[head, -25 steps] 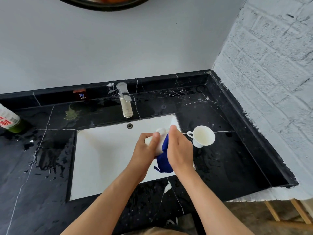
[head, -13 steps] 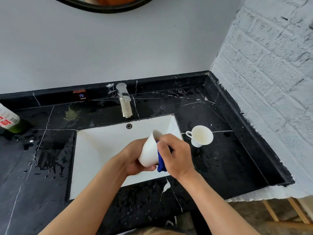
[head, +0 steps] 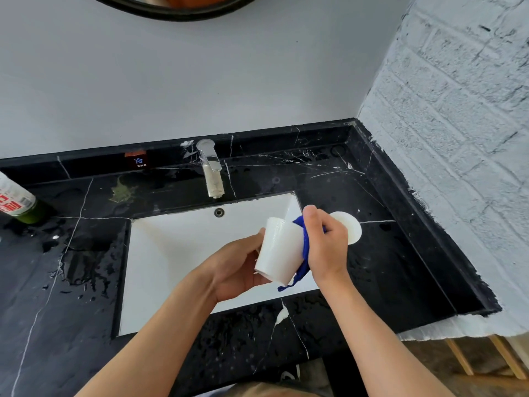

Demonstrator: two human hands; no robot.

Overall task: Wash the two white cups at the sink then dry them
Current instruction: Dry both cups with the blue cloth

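Gripped in the left hand (head: pixel 237 267), a white cup (head: pixel 279 250) tilts over the sink (head: pixel 171 253); the right hand (head: pixel 326 245) clamps a blue cloth (head: pixel 304 247) against it.

The right hand (head: pixel 326 242) hides most of the second cup (head: pixel 350 229) on the table (head: pixel 400 267) and part of the blue cloth (head: pixel 305 247). At the left edge a bottle (head: pixel 17 200) is cut off, its red label unreadable. The round mirror (head: pixel 177 7) is cropped by the top edge.
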